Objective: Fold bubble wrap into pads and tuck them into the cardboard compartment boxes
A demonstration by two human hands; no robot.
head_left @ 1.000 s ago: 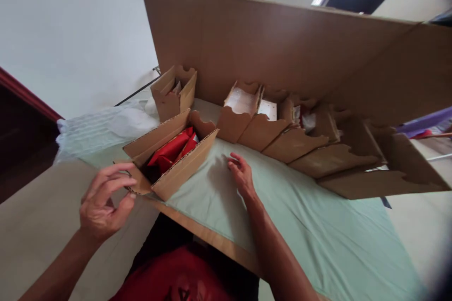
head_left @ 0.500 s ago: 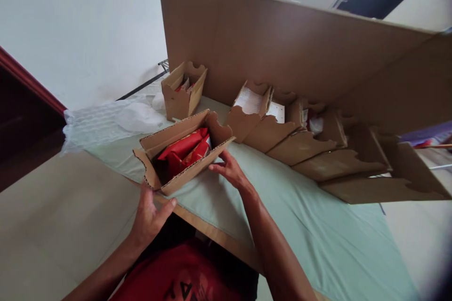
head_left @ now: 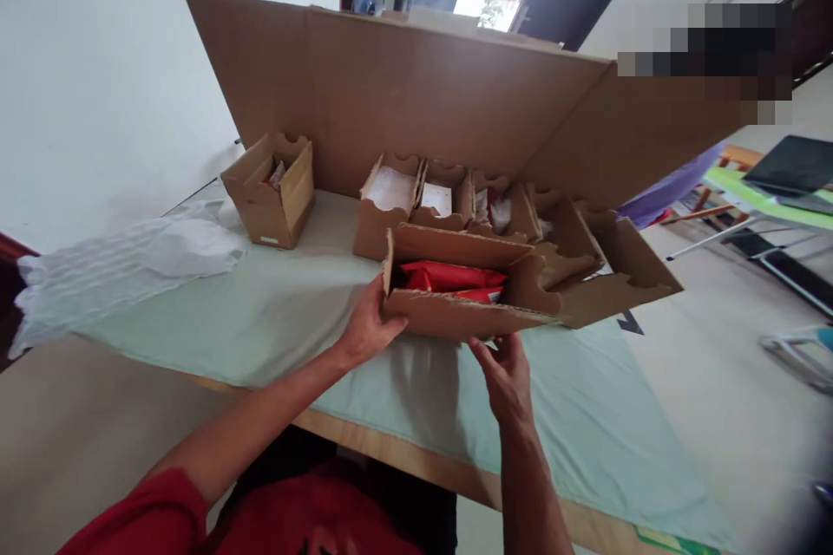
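Between my hands is an open cardboard box [head_left: 455, 315] with scalloped ends, held a little above the table. Red packets [head_left: 455, 276] lie inside it. My left hand [head_left: 372, 325] grips the box's left end, thumb along the near side. From below, my right hand [head_left: 508, 368] supports the near side toward the right, its fingertips partly hidden under the box. Just behind stands a row of similar cardboard boxes, among them one with a white item [head_left: 390, 188] and one with a clear plastic-wrapped item [head_left: 500, 212].
A tall cardboard panel [head_left: 403, 87] stands behind the row. Another box [head_left: 277, 199] sits at the back left, beside white bubble wrap [head_left: 149, 256]. Pale green cloth [head_left: 292, 303] covers the table. To the right, a laptop [head_left: 790, 173] rests on a green table.
Both hands have carried the box with the red packets rightward, from the table's left part to in front of the row. The camera view has also turned to the right.
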